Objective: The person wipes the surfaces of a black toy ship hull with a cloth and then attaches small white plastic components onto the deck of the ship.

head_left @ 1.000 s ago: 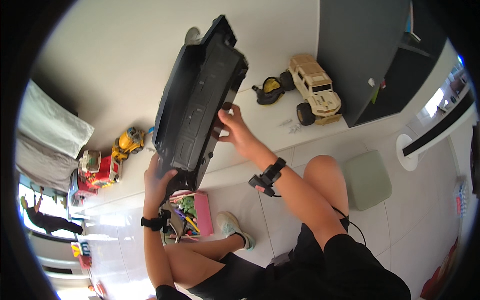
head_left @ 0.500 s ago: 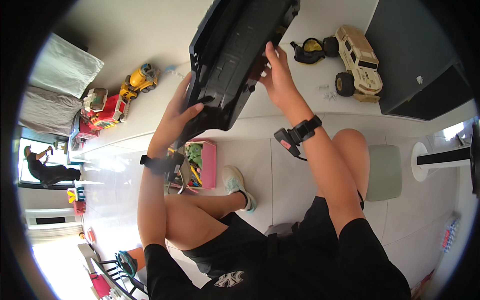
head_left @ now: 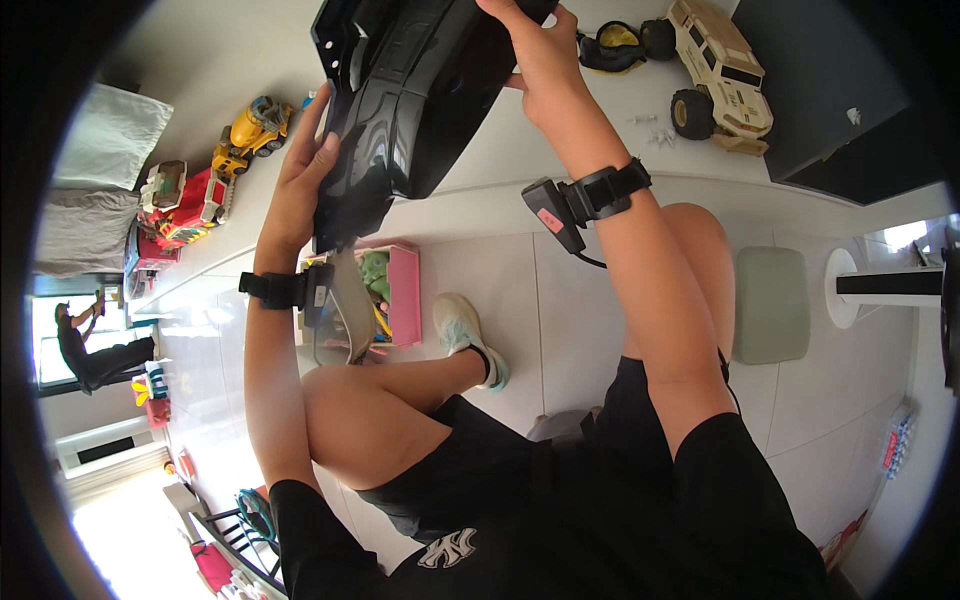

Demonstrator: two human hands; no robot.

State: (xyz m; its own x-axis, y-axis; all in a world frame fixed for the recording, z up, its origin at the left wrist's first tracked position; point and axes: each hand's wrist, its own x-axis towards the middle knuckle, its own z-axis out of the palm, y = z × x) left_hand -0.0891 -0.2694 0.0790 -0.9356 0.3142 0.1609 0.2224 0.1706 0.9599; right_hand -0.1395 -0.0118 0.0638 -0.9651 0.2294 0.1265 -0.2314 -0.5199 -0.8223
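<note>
A large glossy black molded plastic panel, with ridges and small holes along its edge, is held up over a white ledge in both hands. My left hand grips its left edge, thumb on the near face. My right hand is on its right edge near the top of the picture, with some fingers hidden by the panel. Right of it on the ledge lie a black and yellow object of unclear kind, a tan toy off-road truck with big black wheels, and small clear plastic bits.
A yellow toy cement mixer and a red toy truck stand on the ledge at left. Below it are a pink toy box and a grey-green stool. A person in dark clothes stands far left.
Both hands have carried the panel up and to the left in the picture, and its tilt has altered slightly. The grip at both edges stays.
</note>
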